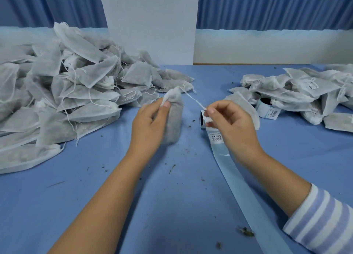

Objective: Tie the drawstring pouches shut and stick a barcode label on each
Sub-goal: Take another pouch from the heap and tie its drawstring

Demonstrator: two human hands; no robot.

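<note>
My left hand [150,120] grips a filled white drawstring pouch [174,118] upright, thumb and fingers pinching its gathered neck. My right hand [228,120] pinches the pouch's white drawstring [193,98], which runs taut from the neck down to my fingertips. Just under my right hand lies a roll of barcode labels [202,120], with one printed label [216,138] on the backing strip [240,188] that trails toward me.
A big heap of white pouches [63,93] fills the left of the blue table [95,186]. A smaller pile of pouches [298,93], some bearing labels, lies at the right with a second label roll [266,105]. Dried herb crumbs [246,231] dot the table.
</note>
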